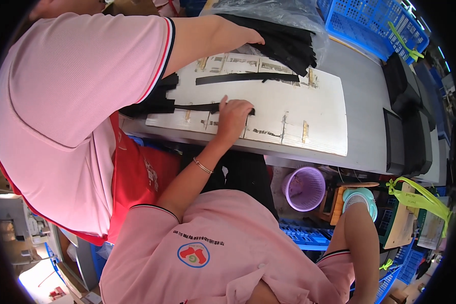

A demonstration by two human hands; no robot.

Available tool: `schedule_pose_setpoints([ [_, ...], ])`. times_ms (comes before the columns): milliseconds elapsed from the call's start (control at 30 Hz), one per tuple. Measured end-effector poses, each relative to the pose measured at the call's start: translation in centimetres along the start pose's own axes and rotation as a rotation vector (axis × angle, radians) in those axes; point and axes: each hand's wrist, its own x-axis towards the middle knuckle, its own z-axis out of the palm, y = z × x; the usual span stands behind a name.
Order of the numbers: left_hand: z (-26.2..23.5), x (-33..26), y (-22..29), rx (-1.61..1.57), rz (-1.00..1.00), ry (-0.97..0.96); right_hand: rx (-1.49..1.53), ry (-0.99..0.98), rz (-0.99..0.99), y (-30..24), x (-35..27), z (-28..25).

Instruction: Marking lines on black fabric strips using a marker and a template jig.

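- Black strip [197, 107], probably fabric, lies across the white board [321, 116], directly under our left hand [232, 117], its right end showing just past the fingertips.
- Our left hand has its fingers bent over that end, thumb set apart; whether it pinches the strip or only presses it, we cannot tell. Our right hand is out of sight, so we cannot tell its state.
- For a clean result, we would do best to press lightly and evenly, so that the strip lies straight and untwisted.
- Left of the hand, our strip reaches a dark heap of strips [154, 104]; we should mind snags there.
- Just beyond the hand, a second black strip [248, 78] lies nearly parallel, apart from ours, and seems a fair guide for straightness.
- Farther beyond the hand, a co-worker's hand [251, 37] is at a fanned bundle of black strips [286, 43]; we had better leave that arm room.
- Farthest, beyond and right of the hand, stands a blue plastic basket [349, 23].
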Motion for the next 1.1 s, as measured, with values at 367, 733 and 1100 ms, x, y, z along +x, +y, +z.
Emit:
schedule_pose_setpoints([
  [367, -0.5, 0.1, 0.0, 0.032, -0.06, -0.118, -0.019, 0.072, 0.075, -2.5, -3.5, 3.6],
  [733, -3.3, -0.7, -2.7, -0.168, -0.173, -0.3, -1.642, -0.078, 1.152, 5.4, -12.2, -5.7],
  [1100, -2.4, 0.9, -1.1, -0.16, -0.122, -0.304, -1.803, -0.257, 1.032, 10.2, -20.5, -12.1],
])
